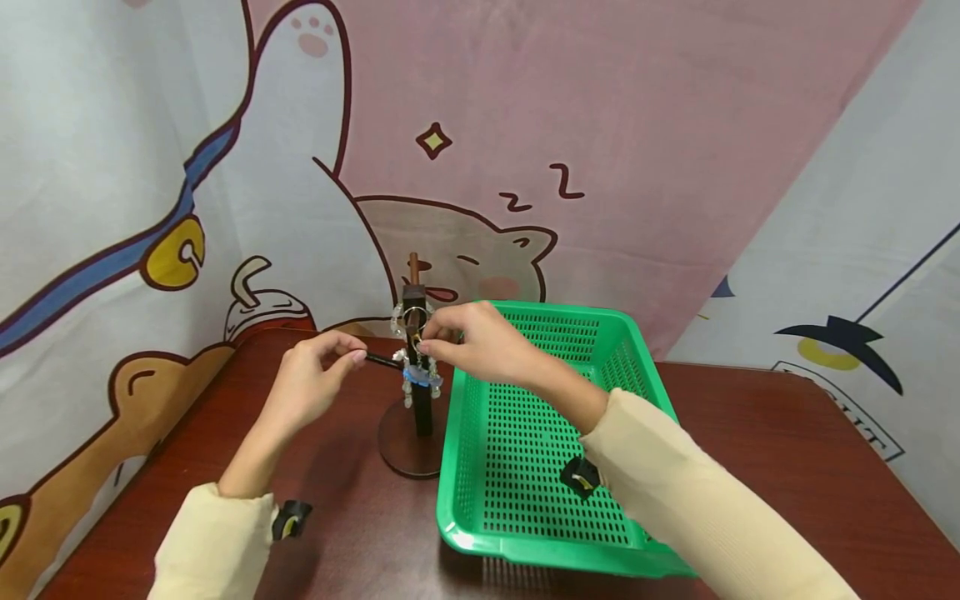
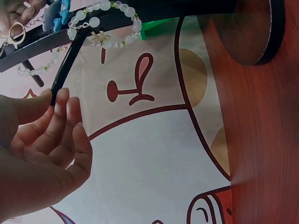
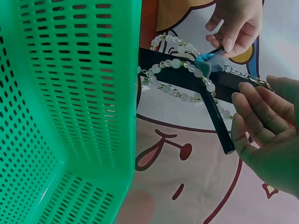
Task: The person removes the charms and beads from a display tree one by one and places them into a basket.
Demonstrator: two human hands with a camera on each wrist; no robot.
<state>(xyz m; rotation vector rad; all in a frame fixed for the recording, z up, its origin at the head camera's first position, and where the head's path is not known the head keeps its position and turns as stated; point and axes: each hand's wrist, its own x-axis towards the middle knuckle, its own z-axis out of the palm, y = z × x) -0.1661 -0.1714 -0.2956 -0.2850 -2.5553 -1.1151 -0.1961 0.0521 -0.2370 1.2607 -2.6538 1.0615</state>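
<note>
A dark upright stand (image 1: 423,417) with short crossbars rises from a round base. White-beaded bracelets (image 3: 175,63) hang on its bars. My left hand (image 1: 303,379) pinches the end of a black crossbar (image 2: 67,65) between thumb and fingertips, left of the post. From the right, my right hand (image 1: 483,346) holds the metal clasp end of a keychain (image 3: 238,72) by thumb and fingers, close against the post. The keychain's blue and grey charm (image 3: 205,63) lies at the post near the bar in my left hand. A metal ring (image 1: 415,317) shows beside my right fingertips.
A green perforated plastic basket (image 1: 555,546) stands right of the stand, under my right forearm. Both sit on a reddish-brown table (image 1: 352,533). A printed cloth (image 1: 637,167) with cartoon animals hangs behind the table.
</note>
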